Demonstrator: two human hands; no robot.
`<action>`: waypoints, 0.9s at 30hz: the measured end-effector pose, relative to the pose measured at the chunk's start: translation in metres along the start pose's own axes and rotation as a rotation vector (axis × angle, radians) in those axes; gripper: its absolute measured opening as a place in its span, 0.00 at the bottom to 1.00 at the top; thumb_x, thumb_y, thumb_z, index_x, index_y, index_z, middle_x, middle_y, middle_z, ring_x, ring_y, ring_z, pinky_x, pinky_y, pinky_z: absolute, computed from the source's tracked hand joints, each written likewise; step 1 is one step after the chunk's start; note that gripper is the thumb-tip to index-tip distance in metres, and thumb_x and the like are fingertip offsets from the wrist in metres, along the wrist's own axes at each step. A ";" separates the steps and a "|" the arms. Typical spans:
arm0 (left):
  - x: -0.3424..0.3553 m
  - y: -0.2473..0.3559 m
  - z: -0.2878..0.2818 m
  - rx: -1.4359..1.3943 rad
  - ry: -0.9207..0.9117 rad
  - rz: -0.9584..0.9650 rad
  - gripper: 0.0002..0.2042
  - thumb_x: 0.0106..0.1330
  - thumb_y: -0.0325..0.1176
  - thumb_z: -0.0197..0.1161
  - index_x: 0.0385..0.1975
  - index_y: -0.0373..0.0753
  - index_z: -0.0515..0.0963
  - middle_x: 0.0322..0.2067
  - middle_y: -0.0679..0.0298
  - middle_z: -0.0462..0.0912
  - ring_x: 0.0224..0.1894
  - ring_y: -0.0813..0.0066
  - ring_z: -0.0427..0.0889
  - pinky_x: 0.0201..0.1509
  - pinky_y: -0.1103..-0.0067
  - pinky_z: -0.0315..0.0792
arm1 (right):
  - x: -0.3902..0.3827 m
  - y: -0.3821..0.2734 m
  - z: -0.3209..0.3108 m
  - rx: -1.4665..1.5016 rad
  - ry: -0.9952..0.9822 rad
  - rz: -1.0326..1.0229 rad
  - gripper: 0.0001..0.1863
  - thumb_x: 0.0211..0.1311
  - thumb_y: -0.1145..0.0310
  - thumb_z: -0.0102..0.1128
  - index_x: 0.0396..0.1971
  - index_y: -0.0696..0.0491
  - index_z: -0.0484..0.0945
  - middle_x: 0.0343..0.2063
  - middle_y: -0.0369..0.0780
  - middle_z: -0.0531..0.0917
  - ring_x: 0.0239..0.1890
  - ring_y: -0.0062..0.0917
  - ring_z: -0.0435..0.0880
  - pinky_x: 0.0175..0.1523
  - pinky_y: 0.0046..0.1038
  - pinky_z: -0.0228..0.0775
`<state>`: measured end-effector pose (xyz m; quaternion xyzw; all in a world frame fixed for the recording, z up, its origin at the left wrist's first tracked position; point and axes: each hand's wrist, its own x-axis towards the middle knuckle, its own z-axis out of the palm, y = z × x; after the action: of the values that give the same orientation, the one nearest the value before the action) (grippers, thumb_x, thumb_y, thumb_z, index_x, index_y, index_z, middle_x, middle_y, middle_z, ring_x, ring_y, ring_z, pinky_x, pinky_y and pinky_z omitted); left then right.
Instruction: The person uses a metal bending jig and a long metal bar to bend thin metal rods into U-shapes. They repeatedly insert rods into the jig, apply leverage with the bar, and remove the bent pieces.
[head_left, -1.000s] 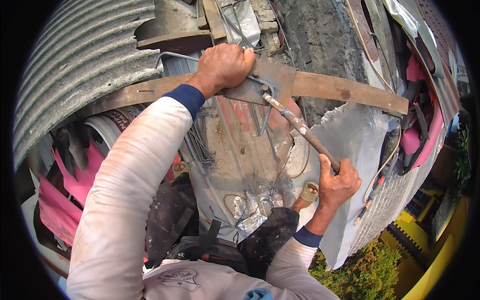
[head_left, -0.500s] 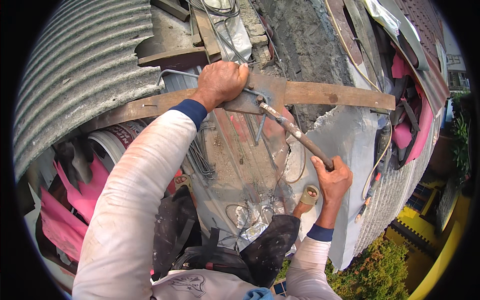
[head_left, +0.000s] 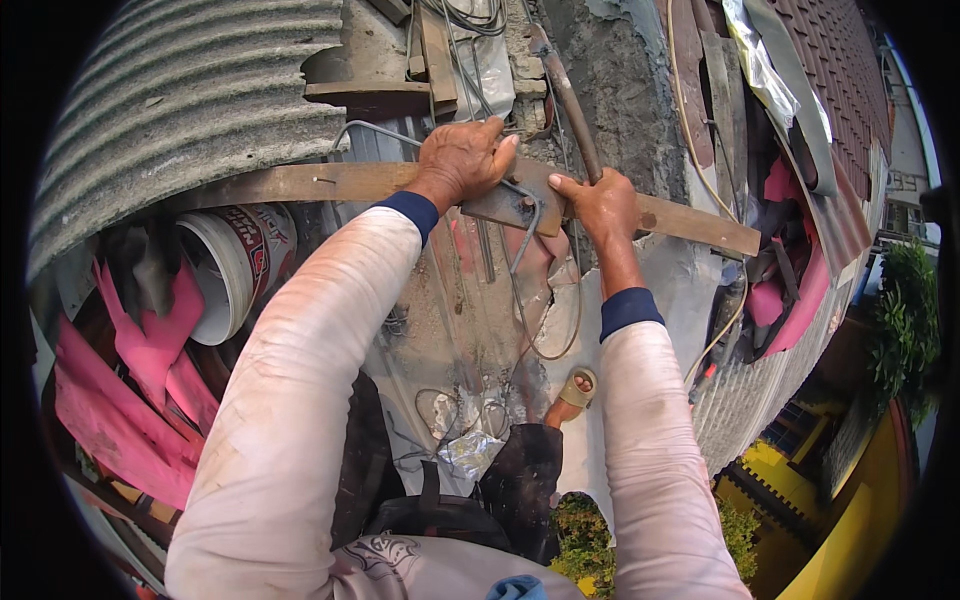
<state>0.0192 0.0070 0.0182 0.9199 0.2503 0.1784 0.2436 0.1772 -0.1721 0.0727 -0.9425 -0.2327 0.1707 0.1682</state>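
Your left hand [head_left: 462, 160] wraps the bent rod [head_left: 528, 236] over the plate [head_left: 490, 206], its near leg angling to 7 o'clock past the plate's lower edge. Your right hand [head_left: 607, 208] grips the pipe [head_left: 568, 105], whose long axis points to 11 o'clock; from that hand, the board [head_left: 695, 224] ends at 3 o'clock.

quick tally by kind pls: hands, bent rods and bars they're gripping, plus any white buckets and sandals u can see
hands, left hand and right hand: 2
bent rod: 1
metal bar: 1
white bucket: 1
sandal: 1
total: 6
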 end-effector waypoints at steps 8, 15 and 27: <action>-0.003 0.041 -0.057 0.143 0.015 0.003 0.25 0.82 0.55 0.59 0.35 0.37 0.86 0.19 0.52 0.86 0.24 0.53 0.90 0.30 0.60 0.83 | 0.003 0.003 0.002 -0.017 0.023 0.061 0.34 0.44 0.37 0.90 0.29 0.55 0.88 0.29 0.45 0.92 0.34 0.41 0.93 0.43 0.45 0.82; -0.176 0.094 -0.090 -0.001 -0.296 -0.198 0.30 0.81 0.59 0.60 0.25 0.37 0.86 0.14 0.54 0.81 0.18 0.53 0.85 0.25 0.61 0.80 | 0.005 0.004 0.002 0.055 -0.010 -0.024 0.33 0.48 0.37 0.89 0.26 0.55 0.86 0.23 0.39 0.87 0.26 0.30 0.86 0.36 0.38 0.78; -0.368 -0.175 0.176 -0.309 0.174 -1.754 0.38 0.84 0.63 0.46 0.40 0.29 0.90 0.46 0.37 0.90 0.56 0.34 0.86 0.65 0.55 0.76 | 0.008 0.015 0.004 0.159 -0.008 -0.014 0.28 0.61 0.47 0.87 0.25 0.48 0.75 0.21 0.27 0.74 0.22 0.14 0.70 0.28 0.21 0.61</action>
<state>-0.2659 -0.1252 -0.2956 0.3377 0.8544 0.0289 0.3939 0.1884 -0.1797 0.0607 -0.9238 -0.2257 0.1912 0.2430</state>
